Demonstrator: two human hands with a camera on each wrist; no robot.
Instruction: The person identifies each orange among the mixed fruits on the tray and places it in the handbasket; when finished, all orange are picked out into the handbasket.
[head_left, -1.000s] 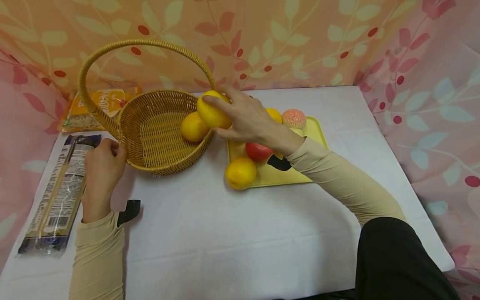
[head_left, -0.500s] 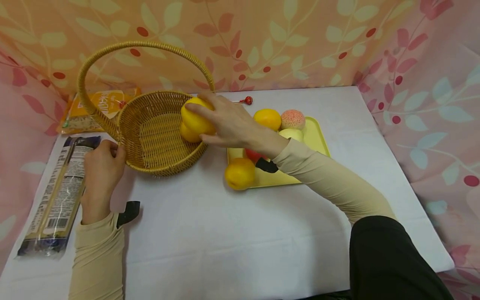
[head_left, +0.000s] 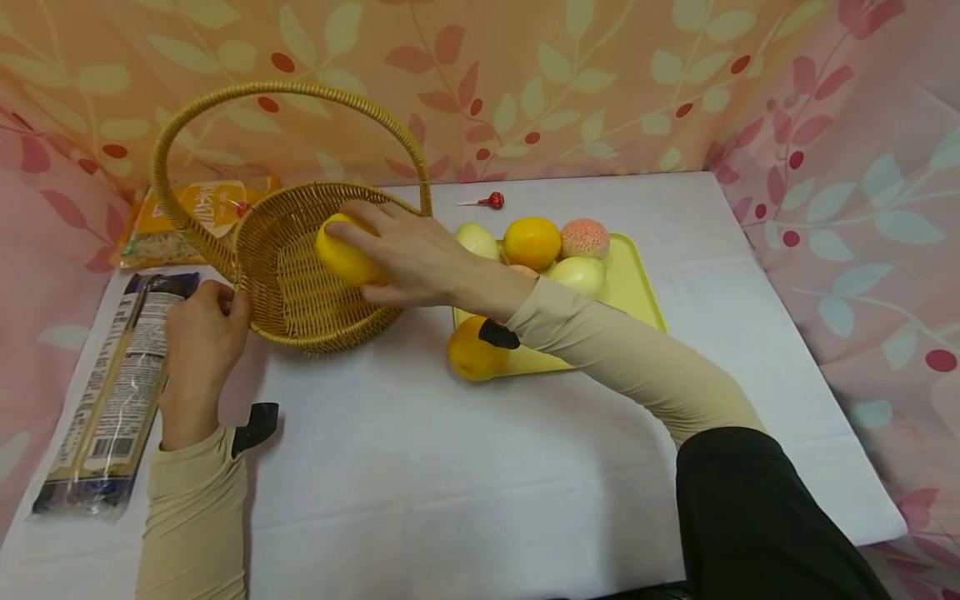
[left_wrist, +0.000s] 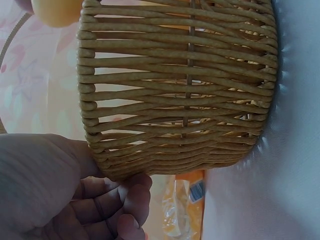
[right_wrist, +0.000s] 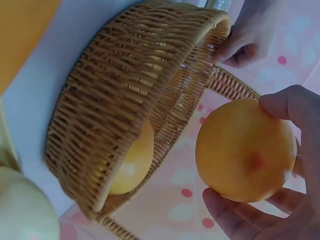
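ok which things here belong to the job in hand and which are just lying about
Likely in the job: held yellow fruit, wicker basket, basket's yellow fruit, yellow tray, tray's fruit

Apparently lying about: lollipop, orange bag, long packet

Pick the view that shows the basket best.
Head: the basket shows nearly whole, handle included, though the right hand covers part. Left wrist: mainly outer wall, cut off. Right wrist: side and part of the inside.

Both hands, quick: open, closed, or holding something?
Left hand: holding the basket's rim.
Right hand: holding a yellow fruit over the basket.
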